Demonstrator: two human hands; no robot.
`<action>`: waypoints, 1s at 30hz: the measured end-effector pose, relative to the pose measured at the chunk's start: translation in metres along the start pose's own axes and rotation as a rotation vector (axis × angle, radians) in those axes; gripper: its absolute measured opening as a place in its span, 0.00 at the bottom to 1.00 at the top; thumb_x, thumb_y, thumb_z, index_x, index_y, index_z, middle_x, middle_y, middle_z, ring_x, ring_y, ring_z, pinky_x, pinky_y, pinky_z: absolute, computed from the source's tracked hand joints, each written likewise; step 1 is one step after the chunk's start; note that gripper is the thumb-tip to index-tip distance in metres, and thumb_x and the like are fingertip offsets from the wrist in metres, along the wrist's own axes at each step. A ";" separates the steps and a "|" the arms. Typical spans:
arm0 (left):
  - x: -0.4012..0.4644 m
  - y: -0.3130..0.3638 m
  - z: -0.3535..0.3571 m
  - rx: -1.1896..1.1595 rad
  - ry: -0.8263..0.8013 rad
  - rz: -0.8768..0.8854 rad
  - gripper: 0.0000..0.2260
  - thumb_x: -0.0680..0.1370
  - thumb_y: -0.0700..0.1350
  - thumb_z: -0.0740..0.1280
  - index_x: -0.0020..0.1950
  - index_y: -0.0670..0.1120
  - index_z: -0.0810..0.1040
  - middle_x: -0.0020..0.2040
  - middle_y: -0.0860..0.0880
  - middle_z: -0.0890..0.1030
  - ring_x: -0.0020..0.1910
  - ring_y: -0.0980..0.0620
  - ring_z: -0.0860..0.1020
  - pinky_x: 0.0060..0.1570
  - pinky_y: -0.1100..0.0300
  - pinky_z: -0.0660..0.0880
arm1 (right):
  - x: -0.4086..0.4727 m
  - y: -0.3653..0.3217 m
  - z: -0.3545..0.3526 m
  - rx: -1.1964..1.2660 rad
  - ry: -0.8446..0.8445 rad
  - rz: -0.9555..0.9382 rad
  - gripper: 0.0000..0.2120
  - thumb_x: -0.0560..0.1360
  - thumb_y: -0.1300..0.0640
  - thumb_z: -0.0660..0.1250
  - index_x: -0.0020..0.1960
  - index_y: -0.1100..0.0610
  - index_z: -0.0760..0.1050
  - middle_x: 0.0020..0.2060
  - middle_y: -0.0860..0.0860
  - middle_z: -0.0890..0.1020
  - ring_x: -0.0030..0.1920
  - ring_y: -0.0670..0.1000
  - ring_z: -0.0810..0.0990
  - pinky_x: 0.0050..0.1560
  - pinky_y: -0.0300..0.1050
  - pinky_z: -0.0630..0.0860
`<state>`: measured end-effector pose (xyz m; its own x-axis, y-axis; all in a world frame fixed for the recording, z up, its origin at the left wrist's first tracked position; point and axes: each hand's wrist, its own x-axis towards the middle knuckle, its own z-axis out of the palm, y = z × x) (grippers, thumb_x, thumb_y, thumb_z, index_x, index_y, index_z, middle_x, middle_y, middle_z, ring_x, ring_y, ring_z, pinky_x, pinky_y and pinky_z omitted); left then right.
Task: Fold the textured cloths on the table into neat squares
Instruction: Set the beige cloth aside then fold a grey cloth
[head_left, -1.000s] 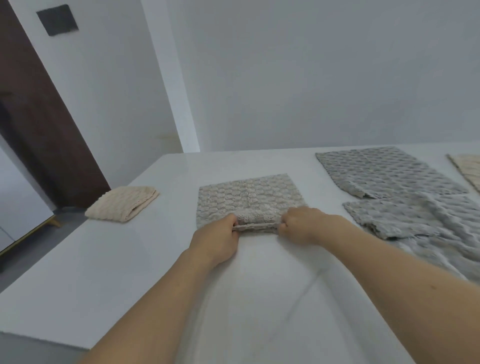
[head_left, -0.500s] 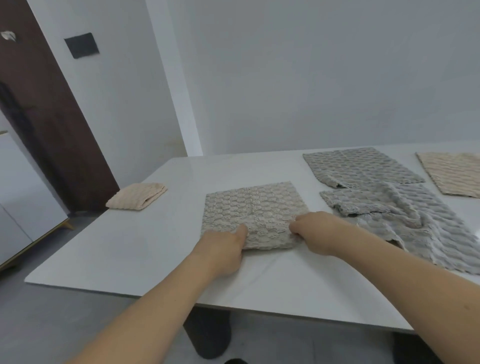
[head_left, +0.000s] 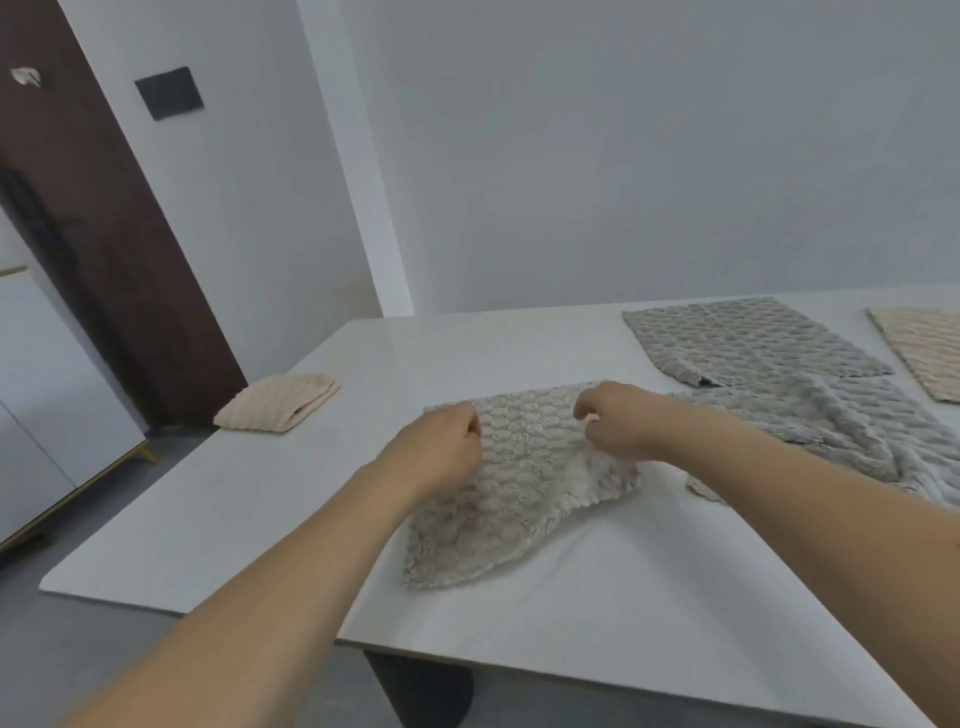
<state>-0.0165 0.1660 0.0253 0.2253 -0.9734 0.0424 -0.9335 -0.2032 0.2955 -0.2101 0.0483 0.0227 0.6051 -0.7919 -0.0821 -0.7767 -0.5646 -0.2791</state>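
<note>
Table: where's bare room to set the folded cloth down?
Free: the table stretch between the folded beige cloth and the grey cloth in both hands, plus the near edge. Crowded: right side, with overlapping grey cloths and a beige one.

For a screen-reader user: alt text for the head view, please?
Both hands, left hand and right hand, pinch a grey textured cloth on a white table. A folded beige cloth lies left; unfolded cloths lie right.
</note>
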 end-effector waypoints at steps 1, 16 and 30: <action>0.010 -0.004 0.003 -0.010 0.041 -0.009 0.12 0.81 0.42 0.52 0.58 0.47 0.73 0.55 0.50 0.76 0.51 0.50 0.75 0.50 0.54 0.74 | 0.010 0.000 -0.001 -0.007 -0.008 0.009 0.22 0.79 0.60 0.54 0.72 0.56 0.67 0.70 0.54 0.68 0.68 0.55 0.69 0.65 0.48 0.68; 0.115 -0.016 0.089 0.116 -0.040 -0.036 0.26 0.84 0.56 0.43 0.81 0.50 0.48 0.81 0.52 0.47 0.80 0.50 0.45 0.77 0.47 0.41 | 0.133 0.006 0.061 -0.062 -0.090 -0.053 0.26 0.83 0.49 0.44 0.80 0.52 0.46 0.79 0.52 0.46 0.78 0.54 0.43 0.76 0.53 0.41; 0.166 -0.042 0.083 0.120 -0.056 -0.025 0.25 0.84 0.57 0.42 0.81 0.54 0.47 0.81 0.55 0.46 0.80 0.52 0.43 0.77 0.47 0.39 | 0.192 0.023 0.061 -0.135 0.028 -0.012 0.27 0.82 0.45 0.41 0.79 0.48 0.44 0.79 0.49 0.45 0.78 0.52 0.44 0.76 0.57 0.41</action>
<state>0.0372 0.0039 -0.0588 0.2366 -0.9715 -0.0176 -0.9550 -0.2358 0.1798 -0.1009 -0.1023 -0.0575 0.6112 -0.7898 -0.0520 -0.7868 -0.5991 -0.1487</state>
